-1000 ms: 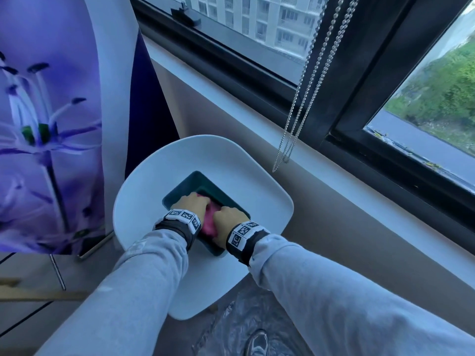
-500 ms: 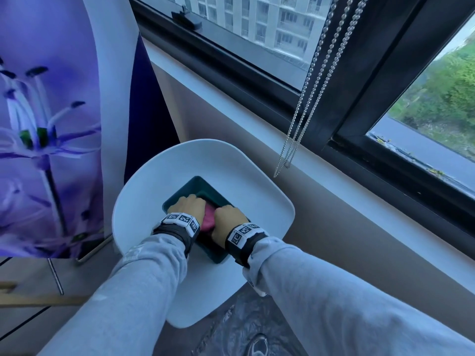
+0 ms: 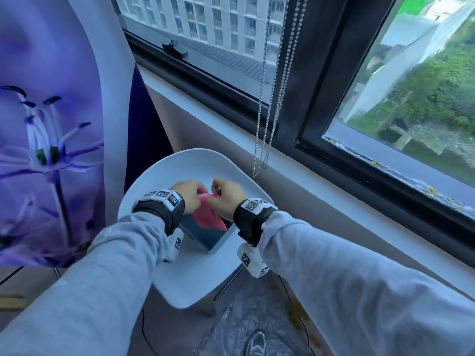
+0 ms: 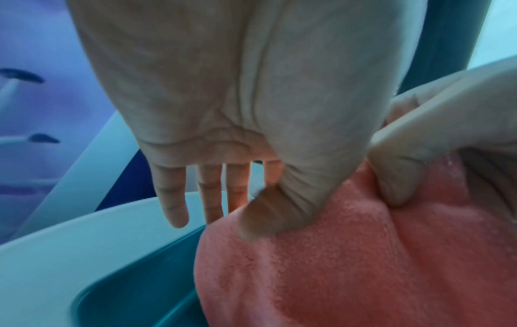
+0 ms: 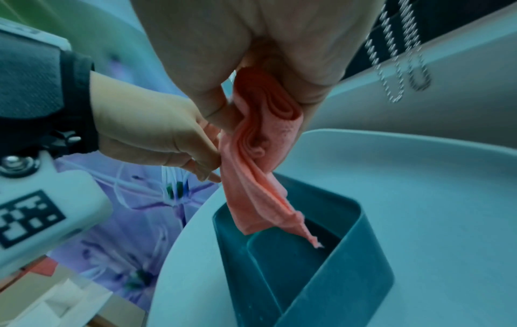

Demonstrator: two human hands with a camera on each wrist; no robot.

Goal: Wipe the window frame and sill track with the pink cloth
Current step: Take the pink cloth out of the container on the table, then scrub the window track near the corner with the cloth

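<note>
Both my hands are on the pink cloth [image 3: 208, 214], lifted above the teal basin [image 3: 205, 236] on the white chair seat [image 3: 195, 276]. My left hand [image 3: 189, 195] pinches one edge, my right hand [image 3: 227, 199] grips the bunched top. The wristbands [image 3: 253, 204] carry only square black-and-white code markers, no readable words.

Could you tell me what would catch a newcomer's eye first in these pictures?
Probably the pink cloth, held up by the left hand and right hand above a teal basin on a white chair. Next, the purple flower banner at left and the black window frame behind.
</note>
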